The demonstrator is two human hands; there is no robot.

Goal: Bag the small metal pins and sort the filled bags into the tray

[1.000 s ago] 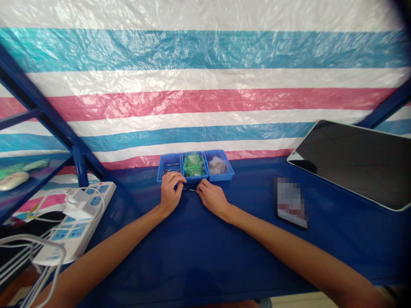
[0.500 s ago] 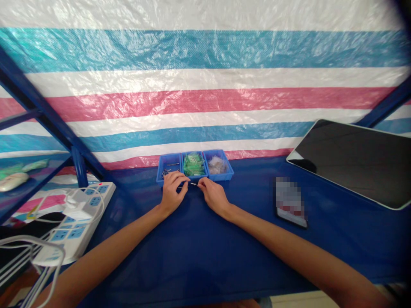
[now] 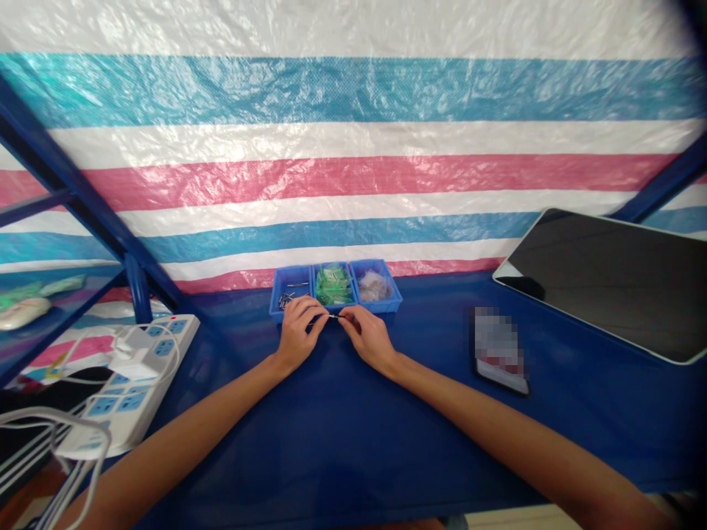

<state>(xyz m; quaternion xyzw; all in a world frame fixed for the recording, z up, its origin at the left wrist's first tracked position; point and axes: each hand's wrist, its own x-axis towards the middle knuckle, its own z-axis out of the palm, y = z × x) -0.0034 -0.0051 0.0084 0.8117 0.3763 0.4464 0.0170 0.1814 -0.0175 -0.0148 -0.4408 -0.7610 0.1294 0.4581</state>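
My left hand (image 3: pixel 299 330) pinches one end of a thin metal rod (image 3: pixel 333 316) between thumb and fingertips. From the other side, my right hand (image 3: pixel 367 334) closes its fingertips on the rod's right end, which looks dark. The rod is too small to name more exactly. Just behind my hands stand three joined blue bins. Short metal pins (image 3: pixel 286 299) lie in the left bin (image 3: pixel 274 294), partly covered by my left fingers. Green plastic packets (image 3: pixel 333 283) fill the middle bin, and crumpled clear packets (image 3: pixel 373 285) sit in the right bin (image 3: pixel 395 300).
A phone (image 3: pixel 501 375) lies on the blue table (image 3: pixel 331 442) to the right, with a large dark-screened tablet or monitor (image 3: pixel 613 280) beyond it. At the left are a white power strip (image 3: pixel 160 383) and cables. A striped tarp (image 3: pixel 353 177) hangs behind.
My right hand has shifted slightly left, closer to my left hand, along the rod. The left hand has barely moved. Both still grip the rod.
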